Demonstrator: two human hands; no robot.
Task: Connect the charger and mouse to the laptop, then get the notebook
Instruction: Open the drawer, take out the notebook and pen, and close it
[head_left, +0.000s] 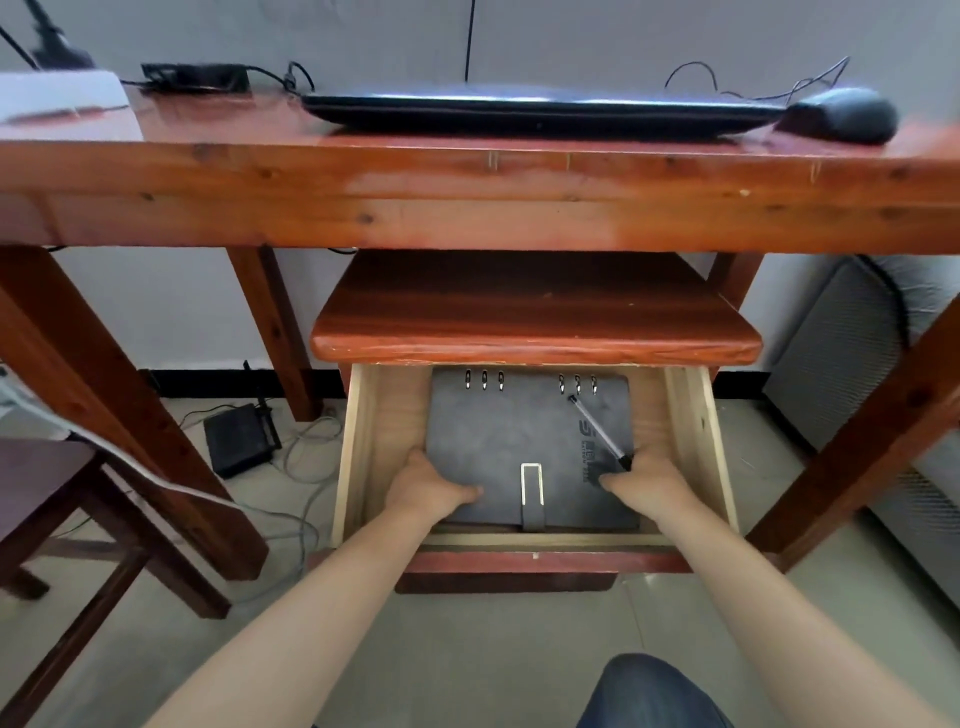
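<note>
In the open drawer (358, 447) under the desk (467, 197), the notebook (519, 441) lies flat, and both hands are on its near part. The left hand (428, 486) grips the left edge at about 8 o'clock of the cover, with the thumb pressed on top and the other fingers hidden under the edge. The right hand (647, 483) holds the right edge at about 4 o'clock in the same way, its thumb flat on the cover; the other fingers I cannot see. A pen (597, 428) lies across the cover in a diagonal line, and its dark end is just beside the right thumb.

The notebook is a dark grey rectangle with a matt, leather-like cover. It has six small metal rings at the far edge, in two groups of three, and a strap with a pale metal loop at the near edge. The drawer is made of pale bare wood, with a red-brown front. The desk is thick red-brown varnished wood with knots. On it, at 12 o'clock, rests the closed black laptop (540, 111); a rounded black mouse (844, 114) is just beside its right end, and a black charger (195, 78) lies at 11 o'clock.
</note>
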